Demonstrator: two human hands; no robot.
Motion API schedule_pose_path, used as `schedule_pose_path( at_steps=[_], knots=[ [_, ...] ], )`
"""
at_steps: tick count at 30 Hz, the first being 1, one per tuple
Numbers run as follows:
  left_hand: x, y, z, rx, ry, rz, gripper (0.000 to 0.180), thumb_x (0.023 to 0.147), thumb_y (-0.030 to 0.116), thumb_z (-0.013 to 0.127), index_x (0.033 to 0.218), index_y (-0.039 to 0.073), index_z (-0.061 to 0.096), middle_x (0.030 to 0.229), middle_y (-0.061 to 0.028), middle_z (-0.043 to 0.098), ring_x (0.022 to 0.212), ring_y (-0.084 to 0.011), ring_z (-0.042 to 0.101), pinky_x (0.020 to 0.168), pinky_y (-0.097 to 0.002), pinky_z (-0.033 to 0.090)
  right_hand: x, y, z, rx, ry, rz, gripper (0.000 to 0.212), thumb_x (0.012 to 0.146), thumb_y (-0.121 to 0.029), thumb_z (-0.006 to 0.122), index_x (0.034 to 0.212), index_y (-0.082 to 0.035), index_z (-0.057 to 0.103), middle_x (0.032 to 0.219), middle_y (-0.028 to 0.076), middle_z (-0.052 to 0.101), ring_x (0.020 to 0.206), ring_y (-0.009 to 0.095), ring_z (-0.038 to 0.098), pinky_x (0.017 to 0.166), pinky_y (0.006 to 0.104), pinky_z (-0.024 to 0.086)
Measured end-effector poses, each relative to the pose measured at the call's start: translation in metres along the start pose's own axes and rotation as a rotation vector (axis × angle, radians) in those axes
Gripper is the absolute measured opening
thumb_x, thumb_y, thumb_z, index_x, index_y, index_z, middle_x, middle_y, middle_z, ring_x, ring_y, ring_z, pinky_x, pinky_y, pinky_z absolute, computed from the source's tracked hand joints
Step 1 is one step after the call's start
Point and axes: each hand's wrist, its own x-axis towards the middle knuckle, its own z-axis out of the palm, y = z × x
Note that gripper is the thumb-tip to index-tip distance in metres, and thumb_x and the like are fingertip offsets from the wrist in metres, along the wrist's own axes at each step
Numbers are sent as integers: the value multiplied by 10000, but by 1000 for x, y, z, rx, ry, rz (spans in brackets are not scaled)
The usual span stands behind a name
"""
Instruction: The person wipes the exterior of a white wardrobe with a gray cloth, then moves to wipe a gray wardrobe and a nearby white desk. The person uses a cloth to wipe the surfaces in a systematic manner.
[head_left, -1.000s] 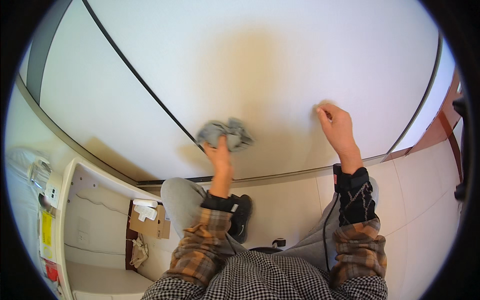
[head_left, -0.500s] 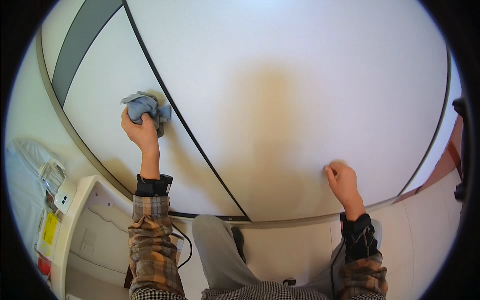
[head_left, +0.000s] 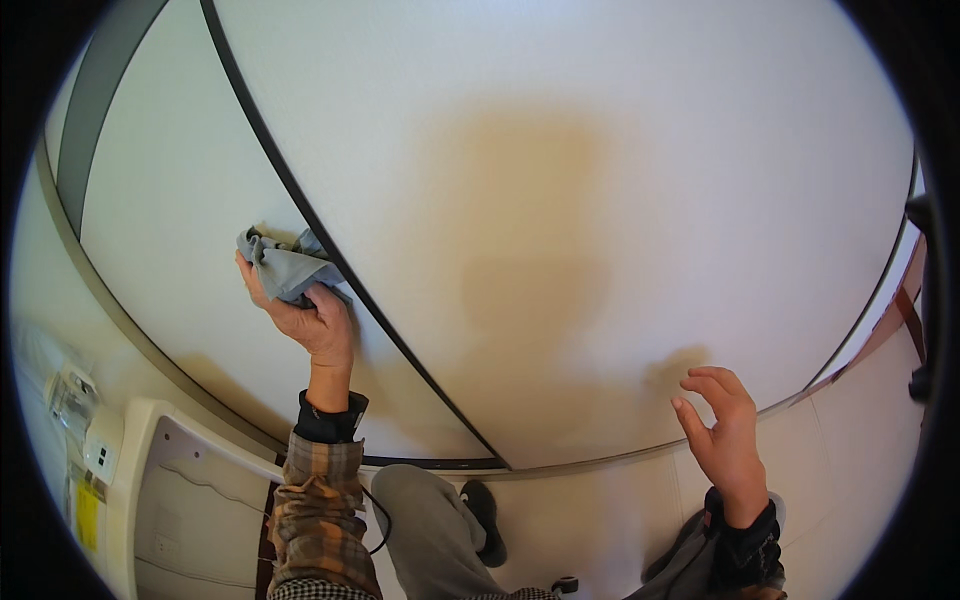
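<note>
A crumpled grey-blue cloth (head_left: 288, 268) is gripped in my left hand (head_left: 312, 318). It lies against the left white panel (head_left: 150, 220) of what looks like a sliding door, close beside the dark strip (head_left: 290, 185) that divides the panels. My right hand (head_left: 722, 432) holds nothing; its fingers are curved and apart. It is in front of the lower right part of the large white panel (head_left: 760, 200), and its shadow falls on that surface. Whether the right fingertips touch the panel is hard to tell.
At the lower left stands a cream open shelf unit (head_left: 145, 430), with a small white device (head_left: 103, 445) and a yellow label (head_left: 90, 515) beside it. A dark cable (head_left: 385, 525) hangs near my left leg. Light floor tiles (head_left: 835, 450) extend along the door's bottom rail.
My left hand has moved lower with the cloth, and the cloth's folds have shifted. The right hand has uncurled, its fingers now apart, and sits lower. The whole view has shifted slightly.
</note>
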Motion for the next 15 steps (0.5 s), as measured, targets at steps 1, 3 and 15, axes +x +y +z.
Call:
schedule_pose_path(
  at_steps=[1, 3, 15],
  knots=[
    [1, -2, -1, -6, 3, -6, 588, 887, 31, 463, 1461, -5, 341, 1582, -321, 280, 1440, -479, 329, 1196, -518, 239, -5, -13, 1, 20, -8, 19, 219, 850, -105, 767, 1013, 21, 692, 1085, 222, 684, 980, 392, 669, 821, 416, 554],
    [3, -5, -5, 43, -44, 96, 578, 870, 27, 472, 1438, -12, 375, 1568, -323, 306, 1430, -485, 343, 1190, -528, 246, -13, -35, 5, 9, -3, 32, 211, 849, -98, 767, 1005, 22, 692, 1088, 221, 686, 976, 393, 670, 821, 421, 555],
    [103, -16, -26, 149, -149, 323, 600, 720, -23, 503, 1316, -11, 576, 1447, -283, 438, 1323, -448, 406, 1139, -557, 254, -77, -116, 42, -75, 79, 52, 193, 840, -96, 767, 980, 17, 698, 1067, 219, 688, 968, 391, 674, 810, 428, 559]
  ],
)
